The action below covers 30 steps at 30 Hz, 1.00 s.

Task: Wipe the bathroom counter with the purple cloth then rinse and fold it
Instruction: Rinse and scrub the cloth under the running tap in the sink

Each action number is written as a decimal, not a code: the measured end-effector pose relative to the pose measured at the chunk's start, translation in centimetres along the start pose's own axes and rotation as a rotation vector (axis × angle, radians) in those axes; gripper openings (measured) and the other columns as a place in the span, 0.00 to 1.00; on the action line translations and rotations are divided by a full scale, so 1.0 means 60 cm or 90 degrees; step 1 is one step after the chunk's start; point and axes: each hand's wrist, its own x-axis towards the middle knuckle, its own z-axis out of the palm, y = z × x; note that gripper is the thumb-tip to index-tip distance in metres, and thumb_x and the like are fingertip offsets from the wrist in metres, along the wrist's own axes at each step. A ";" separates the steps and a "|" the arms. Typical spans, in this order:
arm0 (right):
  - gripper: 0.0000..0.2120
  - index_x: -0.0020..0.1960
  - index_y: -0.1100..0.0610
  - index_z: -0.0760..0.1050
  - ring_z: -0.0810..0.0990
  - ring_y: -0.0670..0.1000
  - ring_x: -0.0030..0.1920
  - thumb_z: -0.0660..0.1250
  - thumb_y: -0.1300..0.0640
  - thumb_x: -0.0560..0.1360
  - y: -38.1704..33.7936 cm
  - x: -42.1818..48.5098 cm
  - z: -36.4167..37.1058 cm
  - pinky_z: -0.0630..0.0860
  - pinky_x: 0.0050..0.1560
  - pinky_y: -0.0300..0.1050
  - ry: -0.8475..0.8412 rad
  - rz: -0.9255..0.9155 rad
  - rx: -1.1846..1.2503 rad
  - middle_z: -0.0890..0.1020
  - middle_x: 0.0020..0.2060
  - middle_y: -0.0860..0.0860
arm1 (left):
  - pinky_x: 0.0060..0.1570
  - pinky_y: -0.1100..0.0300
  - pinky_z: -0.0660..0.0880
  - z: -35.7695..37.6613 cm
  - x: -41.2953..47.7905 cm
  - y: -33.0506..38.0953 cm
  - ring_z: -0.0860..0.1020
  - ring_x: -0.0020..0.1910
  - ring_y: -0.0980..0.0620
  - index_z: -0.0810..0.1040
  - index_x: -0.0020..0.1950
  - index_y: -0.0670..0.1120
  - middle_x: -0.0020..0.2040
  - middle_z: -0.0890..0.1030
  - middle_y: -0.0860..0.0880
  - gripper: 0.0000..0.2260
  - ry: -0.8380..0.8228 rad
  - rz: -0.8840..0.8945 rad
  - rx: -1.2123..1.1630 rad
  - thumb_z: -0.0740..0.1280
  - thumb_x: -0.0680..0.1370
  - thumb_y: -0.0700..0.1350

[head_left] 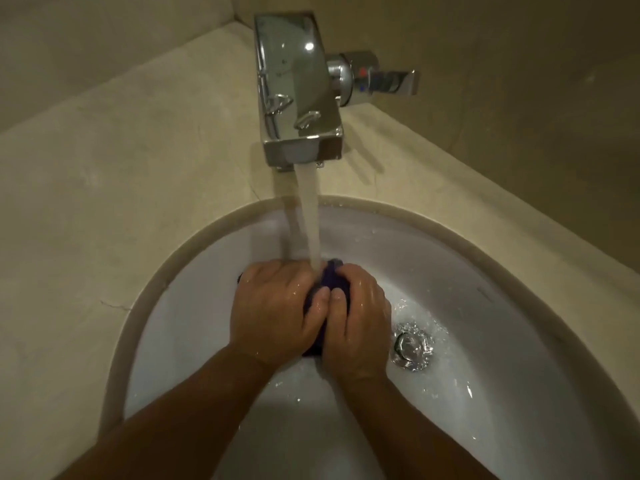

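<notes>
Beige counter [121, 188] rims white sink [502, 341] beneath running chrome tap [298, 98].

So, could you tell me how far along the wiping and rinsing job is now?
Wiping looks finished: the cloth is off the counter and over the sink. Rinsing is in hand: the left hand and right hand squeeze it under water running from the tap. Still left: shutting the tap, wringing out and folding the cloth.

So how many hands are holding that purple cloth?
2. The left hand grips the purple cloth on its left, the right hand on its right, close together, in the sink under the running tap. Most of the cloth is hidden between them.
</notes>
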 end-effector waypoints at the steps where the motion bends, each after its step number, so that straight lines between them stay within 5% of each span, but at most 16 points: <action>1: 0.17 0.60 0.53 0.76 0.76 0.46 0.52 0.54 0.51 0.79 0.002 -0.001 0.002 0.70 0.55 0.44 -0.011 -0.010 -0.025 0.80 0.53 0.45 | 0.43 0.51 0.70 0.004 -0.002 -0.003 0.76 0.38 0.48 0.82 0.49 0.48 0.41 0.81 0.49 0.17 -0.001 0.016 0.011 0.55 0.81 0.51; 4: 0.19 0.60 0.51 0.78 0.74 0.50 0.52 0.51 0.50 0.79 0.002 0.000 0.005 0.69 0.53 0.50 -0.020 0.005 -0.121 0.81 0.52 0.47 | 0.42 0.51 0.66 0.011 0.000 -0.002 0.76 0.39 0.47 0.84 0.48 0.51 0.38 0.81 0.50 0.21 0.000 0.033 0.102 0.51 0.82 0.53; 9: 0.18 0.46 0.53 0.76 0.72 0.53 0.42 0.49 0.50 0.80 0.012 0.014 0.006 0.69 0.47 0.53 -0.007 -0.010 -0.150 0.77 0.41 0.49 | 0.37 0.50 0.67 0.020 0.014 0.012 0.73 0.33 0.44 0.77 0.32 0.48 0.30 0.75 0.48 0.16 0.024 0.008 0.228 0.60 0.78 0.48; 13: 0.15 0.41 0.53 0.75 0.74 0.52 0.40 0.53 0.50 0.79 0.025 0.033 0.011 0.73 0.47 0.53 -0.014 -0.045 -0.156 0.77 0.38 0.47 | 0.38 0.51 0.66 0.030 0.020 0.016 0.72 0.32 0.46 0.75 0.30 0.48 0.28 0.74 0.49 0.24 0.059 -0.058 0.166 0.52 0.81 0.53; 20: 0.19 0.38 0.56 0.81 0.79 0.50 0.36 0.55 0.50 0.77 0.036 0.048 0.016 0.77 0.45 0.45 0.036 -0.044 -0.081 0.82 0.34 0.49 | 0.42 0.52 0.71 0.034 0.036 0.026 0.74 0.30 0.47 0.76 0.29 0.48 0.26 0.75 0.51 0.21 0.043 -0.121 0.037 0.57 0.78 0.53; 25: 0.17 0.37 0.56 0.76 0.68 0.42 0.35 0.56 0.51 0.78 0.025 0.049 0.002 0.72 0.44 0.45 -0.023 0.021 -0.026 0.76 0.32 0.44 | 0.43 0.51 0.68 0.023 0.034 0.027 0.73 0.31 0.50 0.73 0.27 0.51 0.26 0.72 0.56 0.22 -0.006 -0.128 -0.026 0.54 0.79 0.53; 30: 0.12 0.42 0.51 0.74 0.75 0.45 0.37 0.57 0.50 0.79 -0.040 0.054 -0.033 0.72 0.40 0.48 0.028 0.111 0.221 0.78 0.35 0.45 | 0.46 0.55 0.65 -0.031 0.058 0.037 0.74 0.40 0.47 0.78 0.37 0.43 0.38 0.78 0.48 0.18 0.158 -0.184 -0.115 0.57 0.79 0.50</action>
